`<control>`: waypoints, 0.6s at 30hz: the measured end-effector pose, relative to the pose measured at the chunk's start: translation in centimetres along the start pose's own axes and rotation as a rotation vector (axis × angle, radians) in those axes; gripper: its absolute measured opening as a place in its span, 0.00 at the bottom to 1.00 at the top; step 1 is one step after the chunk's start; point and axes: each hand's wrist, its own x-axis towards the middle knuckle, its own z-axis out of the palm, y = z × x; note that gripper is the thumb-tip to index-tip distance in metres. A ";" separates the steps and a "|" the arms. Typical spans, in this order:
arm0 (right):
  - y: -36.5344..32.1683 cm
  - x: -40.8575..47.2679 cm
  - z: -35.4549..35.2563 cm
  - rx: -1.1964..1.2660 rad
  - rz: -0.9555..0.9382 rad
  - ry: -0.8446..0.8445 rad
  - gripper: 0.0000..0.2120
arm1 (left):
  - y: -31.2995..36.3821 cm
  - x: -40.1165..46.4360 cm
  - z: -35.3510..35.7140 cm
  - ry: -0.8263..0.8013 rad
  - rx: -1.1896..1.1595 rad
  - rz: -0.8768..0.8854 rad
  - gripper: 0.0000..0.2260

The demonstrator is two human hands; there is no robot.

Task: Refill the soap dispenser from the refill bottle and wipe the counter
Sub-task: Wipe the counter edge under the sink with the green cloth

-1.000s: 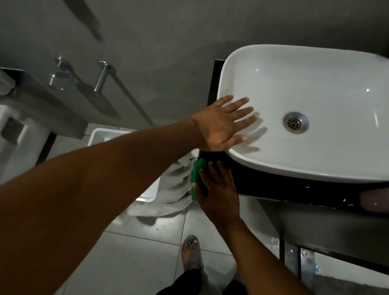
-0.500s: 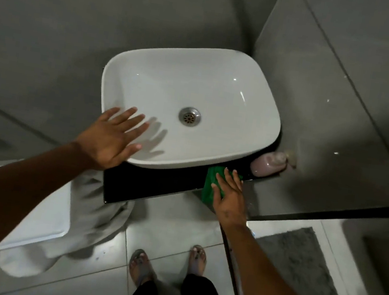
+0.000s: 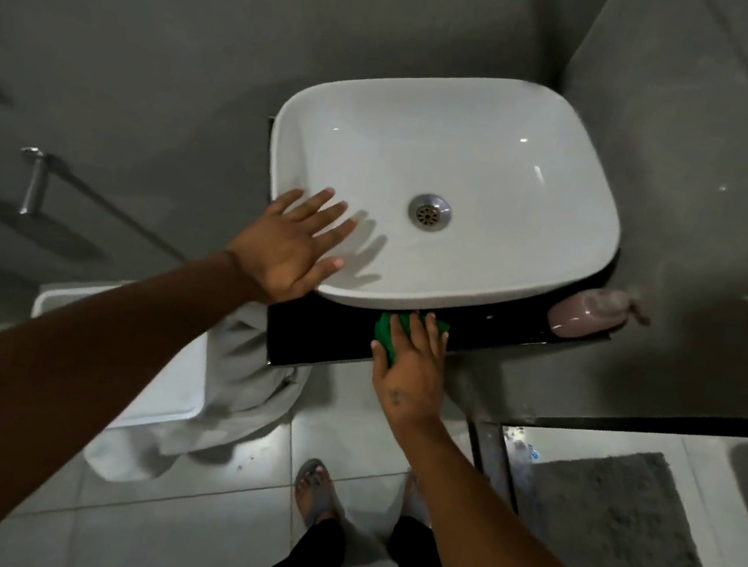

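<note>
Head view looks down into a white basin (image 3: 502, 157), bare but for its metal drain (image 3: 429, 212). Left hand (image 3: 292, 247) lies flat on the basin's near rim, grip spread apart. Right hand (image 3: 409, 361) presses a green cloth (image 3: 386, 331) flat onto the black surface (image 3: 320, 338), fingers extended, cloth mostly hidden. A pinkish soap dispenser (image 3: 589, 310) stands at the surface's right end, blurred.

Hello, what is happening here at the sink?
A person is wiping the black counter in front of the white sink. The right hand presses a green cloth flat on the counter's front strip, while the left hand rests open on the sink's rim. A pink soap dispenser lies at the counter's right end, untouched.
</note>
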 end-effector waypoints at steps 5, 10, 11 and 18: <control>-6.1 -1.1 3.0 -0.030 -0.185 -0.128 0.22 | 0.0 -0.4 0.3 0.010 -0.049 -0.035 0.32; -9.6 -0.6 4.3 -0.018 -0.347 -0.283 0.23 | 0.1 -4.1 0.6 0.119 -0.196 -0.223 0.34; -10.2 -0.4 4.2 0.006 -0.356 -0.314 0.24 | 0.0 -6.5 1.0 0.150 -0.242 -0.311 0.34; -18.5 -0.9 7.8 0.384 -0.431 -0.467 0.19 | 2.1 -26.1 8.5 0.154 -0.476 -1.064 0.37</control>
